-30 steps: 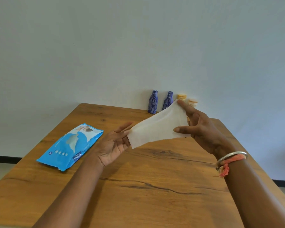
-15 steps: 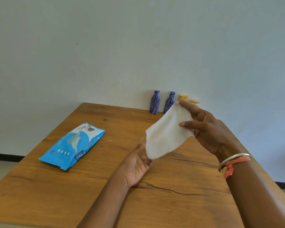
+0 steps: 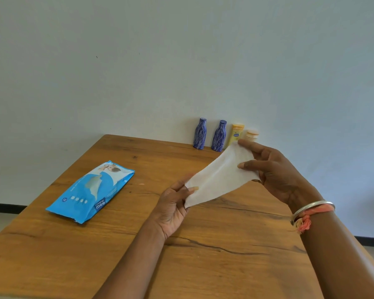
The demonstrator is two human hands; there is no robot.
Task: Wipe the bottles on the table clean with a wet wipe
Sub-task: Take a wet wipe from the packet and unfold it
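Both hands pinch the wet wipe (image 3: 219,178), left hand (image 3: 175,203) low and right hand (image 3: 274,169) high, so it should be spread flat before reaching the bottles (image 3: 209,135) standing by the wall.

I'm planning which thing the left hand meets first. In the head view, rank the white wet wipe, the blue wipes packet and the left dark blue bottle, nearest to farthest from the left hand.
1. White wet wipe: pinched in the left hand.
2. Blue wipes packet: lying to its left.
3. Left dark blue bottle: standing at the table's far edge.
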